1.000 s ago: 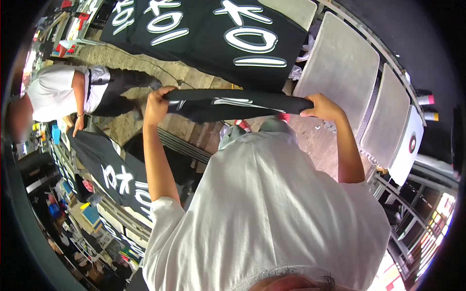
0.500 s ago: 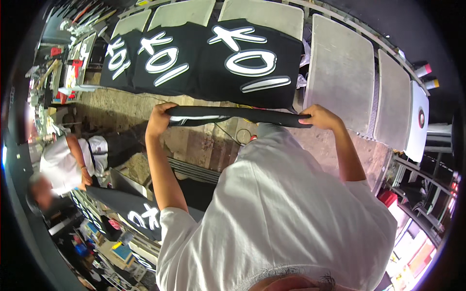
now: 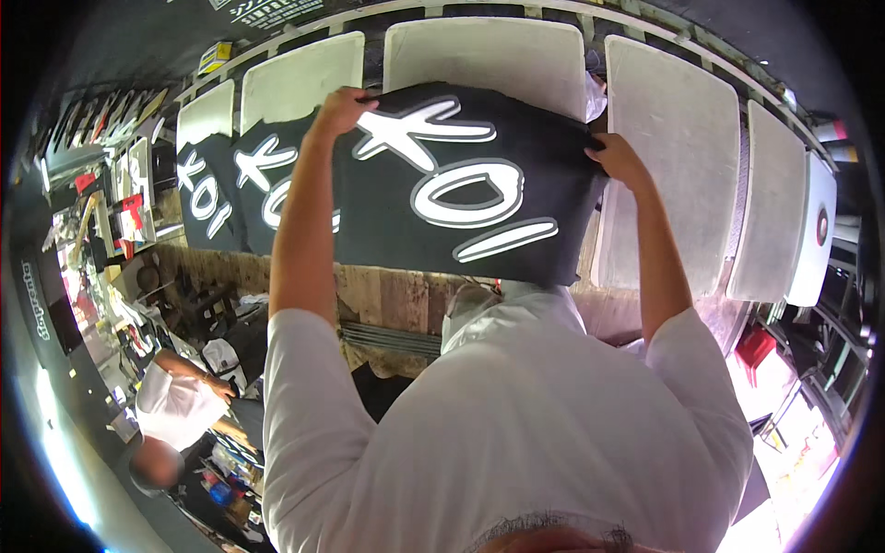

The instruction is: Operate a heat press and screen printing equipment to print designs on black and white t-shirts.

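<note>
A black fabric piece (image 3: 387, 221) with large white, grey-outlined lettering is spread in front of me over a pale flat board (image 3: 484, 55). My left hand (image 3: 348, 111) pinches its far left edge. My right hand (image 3: 616, 157) grips its right edge, where the cloth bunches into folds. The near edge of the fabric hangs close to my body. To the left, a second black printed piece (image 3: 309, 175) lies on its own board, partly hidden behind my left forearm. A third one (image 3: 207, 161) rests farther left.
Bare pale boards (image 3: 668, 166) stand in a row to the right, along a metal rail (image 3: 701, 41). A co-worker in a white top (image 3: 175, 405) is at the lower left. A red object (image 3: 756, 348) sits at the lower right.
The folded strip of black fabric between my hands has been carried forward and now lies opened out with its print facing up. Both hands moved away from my body, and the view shifted.
</note>
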`<action>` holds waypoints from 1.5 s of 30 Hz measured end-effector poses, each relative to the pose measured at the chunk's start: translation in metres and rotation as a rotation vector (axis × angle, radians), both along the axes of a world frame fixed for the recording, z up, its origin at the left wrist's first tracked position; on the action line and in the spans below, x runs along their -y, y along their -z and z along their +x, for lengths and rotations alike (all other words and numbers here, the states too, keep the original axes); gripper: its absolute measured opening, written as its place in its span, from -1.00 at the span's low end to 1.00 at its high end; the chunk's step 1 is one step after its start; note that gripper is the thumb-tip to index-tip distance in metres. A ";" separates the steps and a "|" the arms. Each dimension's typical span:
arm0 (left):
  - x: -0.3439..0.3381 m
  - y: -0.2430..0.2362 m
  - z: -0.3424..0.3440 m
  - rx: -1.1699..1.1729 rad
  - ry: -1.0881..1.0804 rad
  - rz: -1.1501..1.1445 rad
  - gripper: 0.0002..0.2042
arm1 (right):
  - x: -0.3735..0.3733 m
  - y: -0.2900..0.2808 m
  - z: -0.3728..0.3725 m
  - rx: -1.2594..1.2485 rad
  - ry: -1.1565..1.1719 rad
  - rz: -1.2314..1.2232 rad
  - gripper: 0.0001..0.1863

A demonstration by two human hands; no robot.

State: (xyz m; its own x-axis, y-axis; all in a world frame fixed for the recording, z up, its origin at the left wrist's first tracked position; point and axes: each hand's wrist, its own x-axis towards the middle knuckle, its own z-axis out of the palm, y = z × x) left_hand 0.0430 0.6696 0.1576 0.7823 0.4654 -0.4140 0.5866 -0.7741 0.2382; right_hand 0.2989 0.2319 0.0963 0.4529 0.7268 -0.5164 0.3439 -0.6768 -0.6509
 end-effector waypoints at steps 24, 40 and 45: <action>-0.013 0.092 0.006 0.344 -0.123 -0.181 -0.77 | -0.027 0.017 -0.010 0.263 0.296 0.109 -0.78; -0.014 0.068 0.007 -0.015 -0.103 -0.105 -0.51 | -0.064 0.043 -0.016 0.598 0.193 0.180 -0.62; 0.014 0.025 -0.032 0.218 -0.148 -0.545 -0.52 | -0.055 0.030 -0.035 0.447 0.232 0.379 -0.75</action>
State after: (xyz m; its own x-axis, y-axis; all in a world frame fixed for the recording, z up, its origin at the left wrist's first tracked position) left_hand 0.0112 0.6561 0.1321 0.8188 0.3419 -0.4611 0.5721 -0.4206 0.7041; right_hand 0.2637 0.2869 0.0660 0.7334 0.6790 0.0336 0.5101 -0.5170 -0.6874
